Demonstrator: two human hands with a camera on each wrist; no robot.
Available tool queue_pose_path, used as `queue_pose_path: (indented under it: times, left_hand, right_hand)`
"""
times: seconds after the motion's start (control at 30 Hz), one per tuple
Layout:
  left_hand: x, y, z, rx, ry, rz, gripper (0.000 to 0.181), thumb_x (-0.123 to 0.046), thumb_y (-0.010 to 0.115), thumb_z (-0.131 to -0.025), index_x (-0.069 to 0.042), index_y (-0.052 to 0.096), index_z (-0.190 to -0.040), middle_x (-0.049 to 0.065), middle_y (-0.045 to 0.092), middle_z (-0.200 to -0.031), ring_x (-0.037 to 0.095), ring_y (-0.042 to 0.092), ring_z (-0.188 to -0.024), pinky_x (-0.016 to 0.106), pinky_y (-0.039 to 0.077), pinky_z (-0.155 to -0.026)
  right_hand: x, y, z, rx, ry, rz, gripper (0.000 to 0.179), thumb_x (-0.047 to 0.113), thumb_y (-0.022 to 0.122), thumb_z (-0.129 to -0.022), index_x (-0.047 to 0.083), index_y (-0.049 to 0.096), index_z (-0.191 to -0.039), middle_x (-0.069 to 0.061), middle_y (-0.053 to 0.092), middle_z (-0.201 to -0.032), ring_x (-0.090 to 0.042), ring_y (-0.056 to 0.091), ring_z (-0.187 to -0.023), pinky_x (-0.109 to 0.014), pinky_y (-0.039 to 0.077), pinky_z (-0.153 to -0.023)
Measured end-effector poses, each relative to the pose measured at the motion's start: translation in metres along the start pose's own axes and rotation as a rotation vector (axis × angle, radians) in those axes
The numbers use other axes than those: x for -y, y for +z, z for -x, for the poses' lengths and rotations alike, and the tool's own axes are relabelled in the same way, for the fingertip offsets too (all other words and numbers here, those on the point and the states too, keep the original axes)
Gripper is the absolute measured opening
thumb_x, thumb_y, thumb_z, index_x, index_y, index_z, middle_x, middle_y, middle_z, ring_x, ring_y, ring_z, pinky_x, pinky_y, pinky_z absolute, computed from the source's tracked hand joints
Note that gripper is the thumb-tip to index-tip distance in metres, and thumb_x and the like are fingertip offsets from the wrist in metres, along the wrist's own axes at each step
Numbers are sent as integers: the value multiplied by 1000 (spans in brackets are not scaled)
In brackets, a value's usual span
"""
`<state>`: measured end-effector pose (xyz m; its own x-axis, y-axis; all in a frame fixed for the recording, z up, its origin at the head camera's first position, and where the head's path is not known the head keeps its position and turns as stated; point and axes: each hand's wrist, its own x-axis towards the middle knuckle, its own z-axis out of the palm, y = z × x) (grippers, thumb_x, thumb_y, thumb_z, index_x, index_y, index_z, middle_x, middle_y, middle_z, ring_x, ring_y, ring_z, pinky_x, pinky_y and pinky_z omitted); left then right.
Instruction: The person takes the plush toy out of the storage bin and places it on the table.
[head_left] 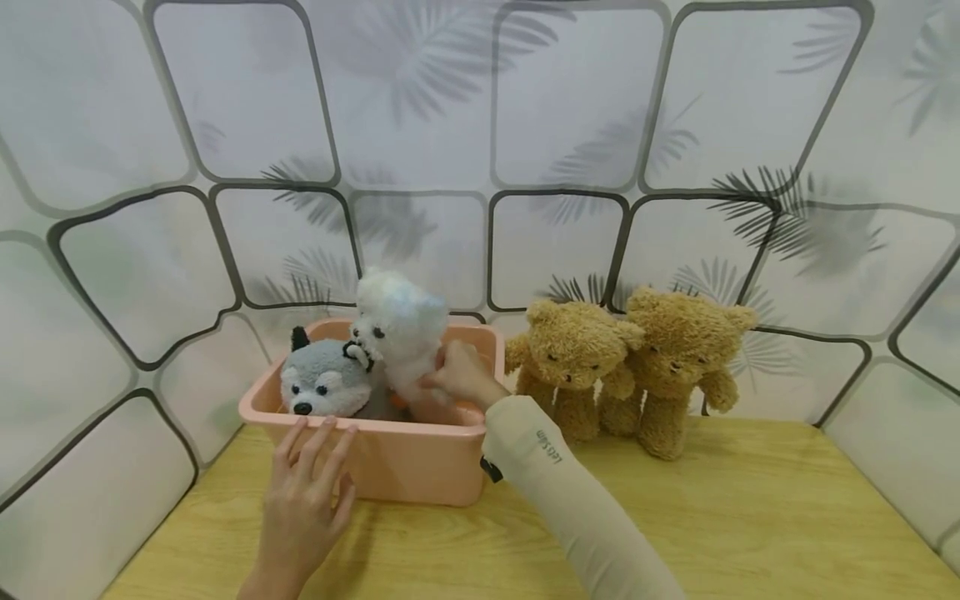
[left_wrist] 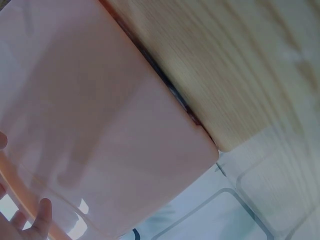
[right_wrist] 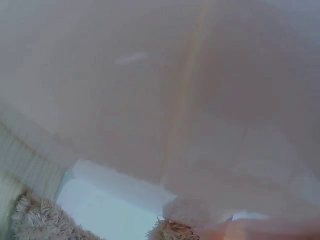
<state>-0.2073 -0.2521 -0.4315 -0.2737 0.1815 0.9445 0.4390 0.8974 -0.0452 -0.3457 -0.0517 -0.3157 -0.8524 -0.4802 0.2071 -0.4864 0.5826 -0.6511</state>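
A pink plastic bin (head_left: 412, 462) stands on the wooden table. Inside, at its left, sits a grey and white husky plush (head_left: 330, 379) with its head above the front rim. Beside it a fluffy white plush toy (head_left: 405, 321) rises tilted from the bin, its lower part hidden. My right hand (head_left: 467, 377) reaches over the bin's right side and holds the white plush low on its body; the fingertips are partly buried in fur. With fairly straight fingers, my left hand (head_left: 303, 500) touches the front rim below the husky; its fingers (left_wrist: 44, 215) also show in the left wrist view.
Two brown teddy bears (head_left: 573, 358) (head_left: 678, 367) stand side by side to the right of the bin, close to my right forearm. A patterned curtain (head_left: 420, 242) closes off the back and both sides. Bare wooden tabletop (head_left: 750, 517) extends at the front right.
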Motion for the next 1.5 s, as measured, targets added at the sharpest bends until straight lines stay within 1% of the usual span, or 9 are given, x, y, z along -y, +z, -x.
queue_pose_path:
  times: [0.1, 0.27, 0.5, 0.63, 0.73, 0.9, 1.0, 1.1, 1.5]
  left_hand:
    - [0, -1, 0, 0, 2, -4, 46, -22, 41, -95, -2, 67, -126, 26, 61, -128, 57, 48, -121, 54, 45, -89]
    - [0, -1, 0, 5, -6, -1, 46, -23, 41, -95, -2, 68, -126, 26, 62, -128, 57, 48, -121, 56, 46, -87]
    - [0, 0, 0, 6, -8, 6, 46, -22, 42, -95, -2, 67, -127, 26, 61, -128, 57, 48, -121, 47, 39, -105]
    - [-1, -1, -1, 11, -14, 14, 46, -22, 41, -96, -2, 67, -127, 26, 61, -128, 57, 47, -122, 36, 26, -118]
    - [-1, -1, -2, 9, -11, 20, 45, -22, 42, -96, -2, 67, -128, 26, 62, -128, 57, 47, -122, 36, 24, -120]
    - [-1, -1, -2, 9, -8, 13, 46, -19, 44, -93, -1, 67, -128, 26, 61, -128, 57, 47, -122, 49, 42, -104]
    - [-1, -1, -1, 14, -11, 5, 46, -20, 43, -93, -1, 67, -128, 26, 61, -128, 57, 47, -122, 56, 49, -84]
    - [-1, -2, -1, 20, -18, 3, 46, -21, 42, -93, -1, 67, -127, 26, 61, -128, 57, 47, -122, 59, 49, -80]
    - [-1, -2, -1, 18, -17, 16, 46, -21, 43, -94, -2, 67, -128, 26, 61, -128, 57, 47, -122, 39, 27, -118]
  right_hand:
    - [2, 2, 2, -36, 42, 13, 25, 11, 82, -79, 2, 59, -84, -3, 58, -72, -16, 52, -63, -25, 42, -53]
    - [2, 3, 7, 15, 81, 35, 47, 14, 77, -82, -4, 60, -121, -21, 70, -104, -31, 71, -81, -35, 59, -61]
    - [3, 1, 5, 3, 43, 92, 17, 15, 64, -89, -2, 67, -92, -9, 65, -77, -19, 59, -60, -26, 45, -49]
    - [4, -7, 7, -74, 111, -211, 18, 14, 60, -93, 0, 65, -83, -1, 55, -68, -13, 46, -57, -25, 39, -53]
    - [4, -14, 10, -118, 131, -413, 20, 13, 59, -97, -3, 69, -101, -7, 63, -80, -14, 54, -66, -27, 51, -61]
    - [0, -23, 16, -161, 162, -668, 34, 15, 61, -100, -3, 64, -128, -20, 67, -111, -22, 65, -85, -41, 62, -76]
    - [-4, -24, 21, -195, 156, -726, 37, 19, 64, -100, -2, 63, -130, -20, 67, -117, -23, 68, -88, -40, 62, -78]
    - [-6, -24, 27, -236, 125, -770, 39, 20, 67, -98, -2, 63, -131, -20, 67, -119, -21, 69, -87, -39, 62, -78]
    - [-10, -15, 51, -381, 20, -910, 32, 11, 65, -99, -9, 63, -123, -18, 64, -110, -20, 66, -88, -42, 61, -82]
